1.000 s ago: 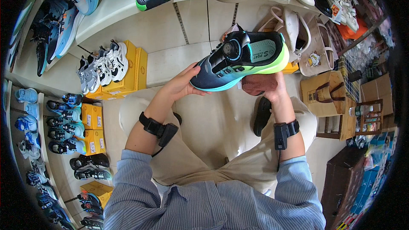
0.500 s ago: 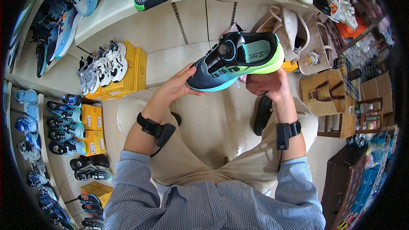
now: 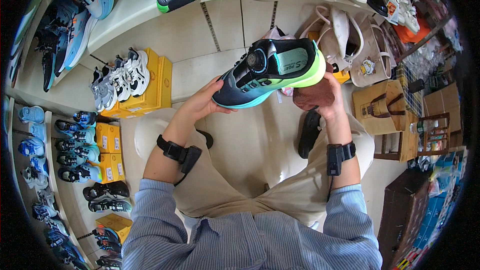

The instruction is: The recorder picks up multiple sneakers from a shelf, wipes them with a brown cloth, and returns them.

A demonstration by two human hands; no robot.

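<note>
Head view, pinching navy-to-lime dial-fastened sneaker [image 3: 271, 81] with left hand [image 3: 202, 99], mint insole [image 3: 292, 61] inside, clutching bunched brown cloth [image 3: 313, 95] in right hand [image 3: 337, 99].

At one o'clock your shoe [image 3: 266, 84] runs navy, turquoise and lime; at two, your cloth [image 3: 314, 96] is brown; at six, your shirt [image 3: 240, 244] has blue-and-white stripes.

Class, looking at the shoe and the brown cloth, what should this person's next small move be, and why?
Probably a light wipe of the brown cloth along the lime-green heel of the shoe. The left hand grips the toe end, while the right hand holds the cloth beside the heel; whether cloth and heel touch is hard to tell.
</note>
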